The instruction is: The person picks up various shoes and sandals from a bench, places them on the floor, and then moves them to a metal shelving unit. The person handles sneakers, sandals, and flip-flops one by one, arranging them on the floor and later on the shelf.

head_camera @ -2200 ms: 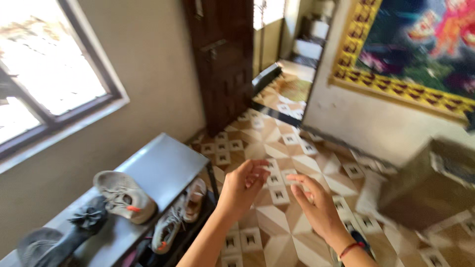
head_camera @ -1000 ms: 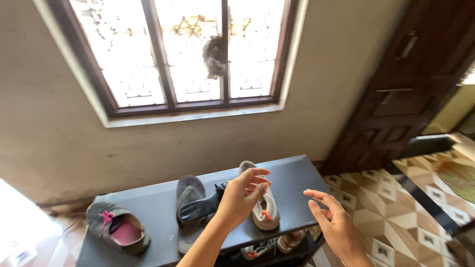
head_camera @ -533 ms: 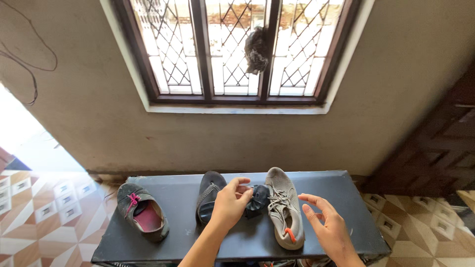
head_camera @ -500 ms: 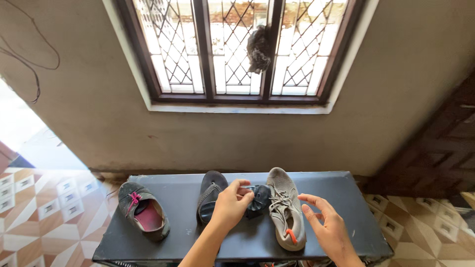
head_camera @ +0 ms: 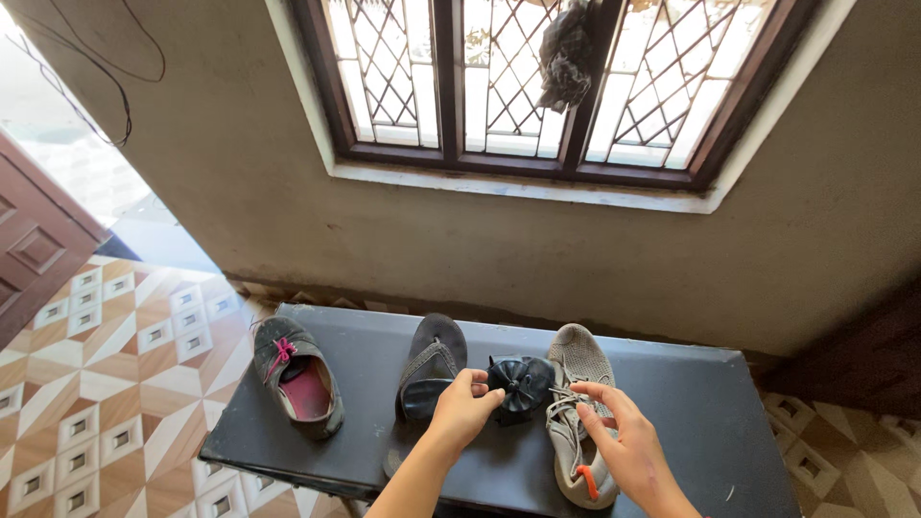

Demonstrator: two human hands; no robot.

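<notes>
My left hand (head_camera: pixel 462 411) reaches over the dark shoe rack top (head_camera: pixel 710 412), its fingertips touching a black slipper with a bow (head_camera: pixel 523 384) that lies across a grey flip-flop (head_camera: pixel 432 358). Whether it grips the slipper I cannot tell. My right hand (head_camera: pixel 624 444) hovers over the grey sneaker with orange tab (head_camera: pixel 578 422), fingers curled near its laces, holding nothing that I can see. A dark grey shoe with pink laces and pink lining (head_camera: pixel 298 376) sits at the rack's left end.
A barred window (head_camera: pixel 537 77) with a dark cloth bundle (head_camera: pixel 566 43) hanging on it is above the plaster wall. Patterned floor tiles (head_camera: pixel 106 374) spread to the left, beside a brown door (head_camera: pixel 34 240). Dark wooden furniture (head_camera: pixel 863 355) stands at the right.
The view has shifted left and down. Both hands moved forward onto the shoes: the left now touches the black slipper, the right has come over the grey sneaker's laces.
</notes>
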